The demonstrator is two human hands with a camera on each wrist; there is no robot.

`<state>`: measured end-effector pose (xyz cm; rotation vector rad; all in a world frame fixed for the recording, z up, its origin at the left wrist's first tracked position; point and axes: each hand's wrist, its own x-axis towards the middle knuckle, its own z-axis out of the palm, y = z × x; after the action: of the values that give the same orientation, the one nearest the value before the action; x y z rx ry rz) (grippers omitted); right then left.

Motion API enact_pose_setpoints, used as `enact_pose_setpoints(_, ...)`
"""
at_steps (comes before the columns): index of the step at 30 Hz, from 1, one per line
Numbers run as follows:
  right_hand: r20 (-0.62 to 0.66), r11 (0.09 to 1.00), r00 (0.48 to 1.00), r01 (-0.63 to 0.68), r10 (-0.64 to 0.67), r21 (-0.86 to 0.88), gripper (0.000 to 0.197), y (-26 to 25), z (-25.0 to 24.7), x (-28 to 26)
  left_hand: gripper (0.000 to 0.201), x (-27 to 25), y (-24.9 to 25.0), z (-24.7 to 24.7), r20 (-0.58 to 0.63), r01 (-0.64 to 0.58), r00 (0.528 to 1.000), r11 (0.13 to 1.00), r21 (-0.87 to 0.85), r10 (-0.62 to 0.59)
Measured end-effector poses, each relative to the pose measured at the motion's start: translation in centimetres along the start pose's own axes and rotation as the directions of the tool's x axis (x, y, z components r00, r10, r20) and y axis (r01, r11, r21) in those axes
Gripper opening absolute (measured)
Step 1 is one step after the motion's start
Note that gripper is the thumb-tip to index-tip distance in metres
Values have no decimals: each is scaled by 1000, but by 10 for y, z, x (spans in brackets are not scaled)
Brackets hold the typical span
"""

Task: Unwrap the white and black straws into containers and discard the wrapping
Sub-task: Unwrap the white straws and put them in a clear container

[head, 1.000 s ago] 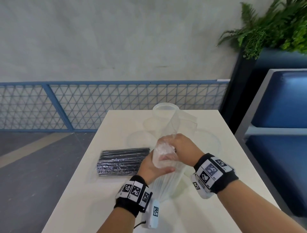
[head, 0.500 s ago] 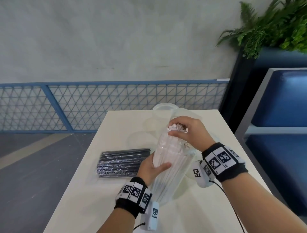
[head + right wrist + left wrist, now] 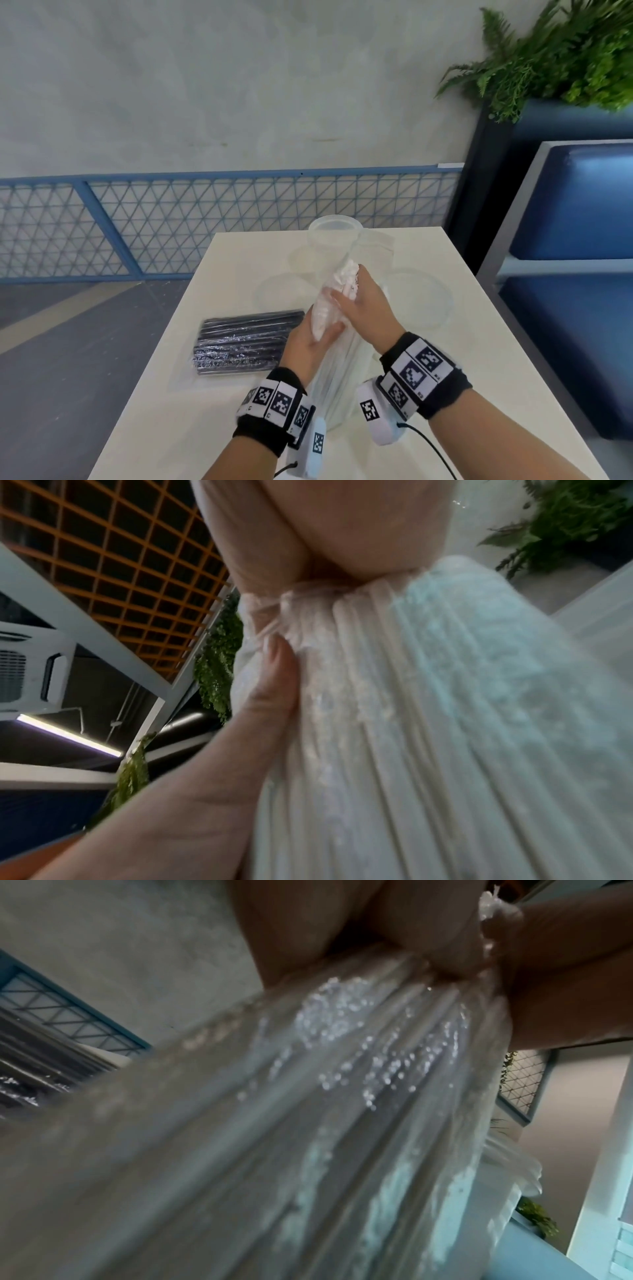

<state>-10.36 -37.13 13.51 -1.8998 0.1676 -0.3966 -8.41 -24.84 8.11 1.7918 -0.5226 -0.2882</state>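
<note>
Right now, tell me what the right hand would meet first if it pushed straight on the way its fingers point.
The right hand points up-left and already grips the white straw pack; past it, probably the clear container, though depth is unclear.

Legible text: none. Black-and-white square code tags [image 3: 420,366] on both wristbands and on the small white devices [image 3: 371,411] under the wrists carry patterns only; tiny marks beneath some tags are too small to read. Straw packs, cups and table bear no print
</note>
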Motion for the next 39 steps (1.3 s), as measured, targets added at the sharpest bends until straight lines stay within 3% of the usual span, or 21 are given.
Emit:
enact_pose_setpoints(3,-83,974,996,-4,23,225,35,-15,-6,5,35,1,-2,-1,-21,18,1000,1000,21,-17)
enact_pose_setpoints(5,-150,963,989,39,1,266,33,-25,-15,12,32,2,-3,-1,-32,31,999,999,9,-31)
enact_pose_setpoints(9,-279,955,959,127,-50,268,32,-37,-31,22,65,0,-3,1,-45,26,999,999,-47,-28)
enact_pose_setpoints(12,-275,963,961,72,3,261,40,-31,-26,12,65,-2,0,5,-43,36,998,997,-68,-39)
enact_pose_setpoints(17,-251,957,956,-81,154,280,41,-8,-4,-9,33,-6,6,9,-46,21,999,999,-50,-23)
enact_pose_setpoints(21,-151,914,969,-126,198,386,30,-12,-2,2,52,-3,7,8,-106,7,994,997,-82,-16)
enact_pose_setpoints(24,-192,893,963,-85,187,443,25,-21,-6,9,60,-2,7,9,-144,-9,990,996,-92,-5)
enact_pose_setpoints(27,-252,845,946,-39,203,533,31,-29,-15,18,62,-3,11,11,-165,-1,986,996,-90,-14)
enact_pose_setpoints(31,-196,857,963,-63,188,512,36,-27,-15,16,66,-4,11,12,-179,1,984,996,-90,-17)
enact_pose_setpoints(35,-180,859,955,-118,236,498,29,-16,-6,8,62,-3,14,12,-160,8,987,995,-99,-24)
enact_pose_setpoints(39,-150,838,952,-152,266,523,30,-12,2,6,38,2,16,11,-211,-27,977,996,-89,7)
